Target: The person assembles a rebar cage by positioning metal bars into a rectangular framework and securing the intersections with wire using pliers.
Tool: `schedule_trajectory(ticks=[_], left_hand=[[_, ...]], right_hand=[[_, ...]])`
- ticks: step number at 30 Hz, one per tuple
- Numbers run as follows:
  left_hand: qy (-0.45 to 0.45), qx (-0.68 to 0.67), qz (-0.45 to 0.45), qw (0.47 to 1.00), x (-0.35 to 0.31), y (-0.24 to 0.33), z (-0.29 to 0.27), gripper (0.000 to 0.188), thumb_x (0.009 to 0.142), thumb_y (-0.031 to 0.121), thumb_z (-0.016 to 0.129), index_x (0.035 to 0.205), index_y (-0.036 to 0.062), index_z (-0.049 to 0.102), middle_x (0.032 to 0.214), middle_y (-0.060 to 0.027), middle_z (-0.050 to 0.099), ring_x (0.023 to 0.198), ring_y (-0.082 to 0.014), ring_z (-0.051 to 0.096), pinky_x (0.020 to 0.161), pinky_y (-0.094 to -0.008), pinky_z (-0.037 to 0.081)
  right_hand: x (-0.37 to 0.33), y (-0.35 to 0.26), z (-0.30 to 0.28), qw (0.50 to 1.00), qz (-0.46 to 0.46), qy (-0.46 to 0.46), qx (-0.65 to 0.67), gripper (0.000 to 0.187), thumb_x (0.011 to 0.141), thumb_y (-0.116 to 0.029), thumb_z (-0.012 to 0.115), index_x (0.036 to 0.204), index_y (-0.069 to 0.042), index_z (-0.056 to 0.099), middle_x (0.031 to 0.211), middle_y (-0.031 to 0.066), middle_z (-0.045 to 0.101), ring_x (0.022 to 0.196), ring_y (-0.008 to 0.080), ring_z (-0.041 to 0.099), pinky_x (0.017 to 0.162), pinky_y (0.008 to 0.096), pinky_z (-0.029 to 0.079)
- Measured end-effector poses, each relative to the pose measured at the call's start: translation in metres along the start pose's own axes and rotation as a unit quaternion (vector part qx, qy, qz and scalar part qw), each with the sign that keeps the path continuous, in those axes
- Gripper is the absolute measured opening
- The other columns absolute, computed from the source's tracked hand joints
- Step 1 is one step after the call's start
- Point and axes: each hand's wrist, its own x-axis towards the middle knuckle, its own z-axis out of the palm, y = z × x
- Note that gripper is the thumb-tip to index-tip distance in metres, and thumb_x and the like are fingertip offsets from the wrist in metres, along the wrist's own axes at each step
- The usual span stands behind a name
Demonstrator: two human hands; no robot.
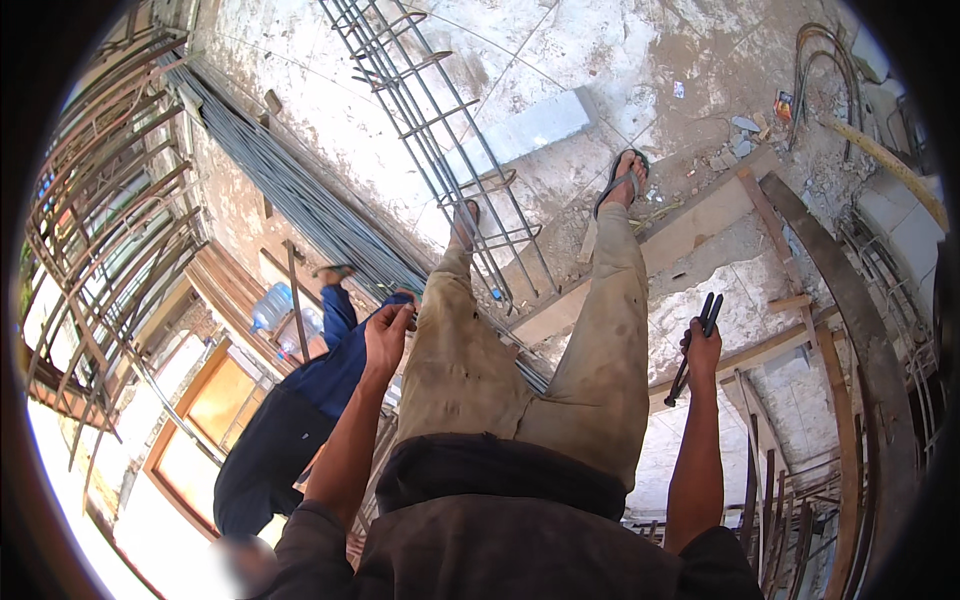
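Blue-tinted water jug [271, 306] far left, beside doorway. Left hand [388, 335] curled around rebar bundle [300, 195] end, co-worker in blue [300, 400] just beside. Rebar cage [440, 120] lies across concrete floor [600, 50], open patch beyond. Right hand [702, 350] fisted on black pincers [694, 350]. Small orange packet [783, 104] upper right among rubble.

A small orange and dark packet [783, 104], perhaps a crumpled wrapper, lies on the concrete floor [560, 50] at the upper right, among rubble near bent bars. A tiny pale blue scrap [679, 89], roughly square, lies on the floor a little to its left. At the left, a large clear bluish water bottle [271, 306] lies tilted beside the wooden frame. No signs or screens show.
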Motion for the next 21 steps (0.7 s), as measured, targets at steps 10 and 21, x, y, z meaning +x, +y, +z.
schedule_trajectory(ticks=[10,21], left_hand=[[0.017,-0.009,0.042,0.999,0.018,0.067,0.009,0.034,0.1,0.031,0.07,0.093,-0.0021,0.075,0.076,-0.0036,0.07,0.072,-0.0107,0.064,0.069,-0.0279,0.05],[0.001,-0.026,0.033,0.999,0.032,0.077,0.035,0.037,0.099,0.034,0.069,0.098,-0.0021,0.075,0.076,-0.0061,0.071,0.072,-0.0108,0.064,0.069,-0.0291,0.049]], right_hand=[[-0.006,-0.032,-0.011,0.998,-0.006,-0.01,0.062,0.018,0.104,-0.025,0.065,0.104,-0.007,0.063,0.073,0.0002,0.06,0.056,0.0099,0.056,0.049,0.0265,0.043],[-0.057,0.014,-0.056,0.995,0.092,-0.025,-0.042,0.018,0.102,-0.021,0.062,0.103,-0.003,0.062,0.075,0.0061,0.064,0.058,0.0147,0.061,0.052,0.0314,0.047]])
